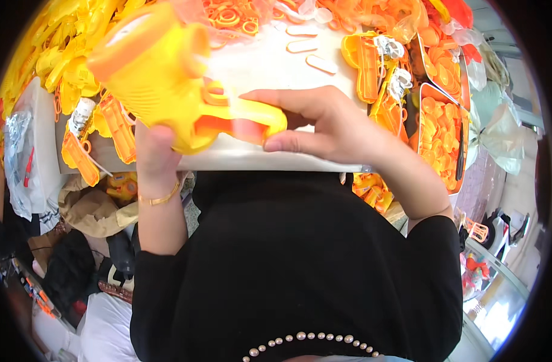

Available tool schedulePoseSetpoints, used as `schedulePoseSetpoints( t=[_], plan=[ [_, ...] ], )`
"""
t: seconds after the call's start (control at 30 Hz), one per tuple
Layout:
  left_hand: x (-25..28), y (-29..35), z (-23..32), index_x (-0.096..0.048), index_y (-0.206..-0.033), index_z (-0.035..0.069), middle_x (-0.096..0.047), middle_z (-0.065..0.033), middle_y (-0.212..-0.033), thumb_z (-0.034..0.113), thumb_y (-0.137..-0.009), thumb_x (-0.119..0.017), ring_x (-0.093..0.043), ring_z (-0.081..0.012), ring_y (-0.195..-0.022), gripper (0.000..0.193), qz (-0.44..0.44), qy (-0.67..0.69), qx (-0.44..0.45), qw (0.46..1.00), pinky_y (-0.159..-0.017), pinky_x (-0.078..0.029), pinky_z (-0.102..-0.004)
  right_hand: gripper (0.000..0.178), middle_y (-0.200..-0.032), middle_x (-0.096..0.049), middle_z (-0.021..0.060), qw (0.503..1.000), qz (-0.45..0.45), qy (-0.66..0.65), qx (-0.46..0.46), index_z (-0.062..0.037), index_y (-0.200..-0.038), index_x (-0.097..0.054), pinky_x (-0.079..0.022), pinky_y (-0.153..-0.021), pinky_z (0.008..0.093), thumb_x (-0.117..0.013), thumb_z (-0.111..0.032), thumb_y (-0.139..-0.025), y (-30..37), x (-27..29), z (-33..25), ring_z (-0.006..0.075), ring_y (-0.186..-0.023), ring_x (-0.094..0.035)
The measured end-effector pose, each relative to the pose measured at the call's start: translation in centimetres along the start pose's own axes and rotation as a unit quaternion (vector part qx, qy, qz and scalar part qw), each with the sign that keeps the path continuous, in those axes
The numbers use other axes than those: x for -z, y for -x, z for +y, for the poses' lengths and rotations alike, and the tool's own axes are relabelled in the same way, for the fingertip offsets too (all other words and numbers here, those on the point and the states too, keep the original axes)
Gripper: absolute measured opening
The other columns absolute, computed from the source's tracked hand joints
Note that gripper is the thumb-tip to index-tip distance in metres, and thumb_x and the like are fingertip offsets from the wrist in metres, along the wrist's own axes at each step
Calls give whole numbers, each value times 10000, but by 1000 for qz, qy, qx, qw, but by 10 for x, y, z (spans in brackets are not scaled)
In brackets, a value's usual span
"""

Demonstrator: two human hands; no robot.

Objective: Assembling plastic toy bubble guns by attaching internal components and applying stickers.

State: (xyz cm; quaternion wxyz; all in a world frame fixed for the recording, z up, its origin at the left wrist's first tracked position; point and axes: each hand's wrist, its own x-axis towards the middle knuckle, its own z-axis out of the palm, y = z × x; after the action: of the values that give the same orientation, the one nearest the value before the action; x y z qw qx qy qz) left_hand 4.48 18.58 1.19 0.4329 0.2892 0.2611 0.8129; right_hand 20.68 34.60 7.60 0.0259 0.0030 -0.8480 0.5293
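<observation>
A yellow plastic toy shell (161,78), shaped like a hair dryer with a wide orange rim, is held up close over the table's near edge. Its handle, with an orange inner side, points to the right. My left hand (158,145) grips the body from below; most of its fingers are hidden behind the toy. At the handle's end, my right hand (324,120) closes its thumb and fingers around the tip. An orange loop-shaped piece (215,93) shows just above the handle, partly covered by it.
Yellow shells (65,54) are heaped at the far left. Opened orange-and-yellow halves with white parts and wires lie left (83,145) and right (366,66). A bin of orange discs (438,133) stands right. Thin orange strips (321,63) and bagged orange rings (233,15) lie farther back.
</observation>
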Motion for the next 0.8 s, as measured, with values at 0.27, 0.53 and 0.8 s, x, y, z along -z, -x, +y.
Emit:
schedulePoseSetpoints(
  t=[0.27, 0.53, 0.8],
  plan=[
    [-30, -2, -10, -482, -1174, -69, -595, -128, -1068, 267, -798, -657, -595, -216, -952, 533, 110, -265, -103, 952, -850, -463, -299, 363, -743, -607, 152, 982, 38, 183, -40, -14, -1068, -511, -464, -588, 328, -628, -287, -860, -22, -5, 0, 214, -626, -591],
    [-27, -8, -18, -433, -1196, -27, -569, -115, -1054, 437, -847, -532, -583, -225, -904, 589, 168, -218, -139, 951, -798, -476, -310, 364, -861, -633, 100, 997, 71, 20, -24, 2, -1045, -548, -462, -694, 282, -599, -315, -874, -13, -3, -6, 171, -776, -606],
    [-4, 12, -10, -320, -1300, -2, -519, -212, -1130, 676, -685, -626, -569, -308, -1010, 965, -26, -108, -85, 990, -927, -453, -442, 645, -1115, -614, 97, 998, -42, 34, 25, -85, -1313, -446, -510, -706, 294, -736, -214, -752, 11, 10, -14, 233, -825, -641]
  ],
)
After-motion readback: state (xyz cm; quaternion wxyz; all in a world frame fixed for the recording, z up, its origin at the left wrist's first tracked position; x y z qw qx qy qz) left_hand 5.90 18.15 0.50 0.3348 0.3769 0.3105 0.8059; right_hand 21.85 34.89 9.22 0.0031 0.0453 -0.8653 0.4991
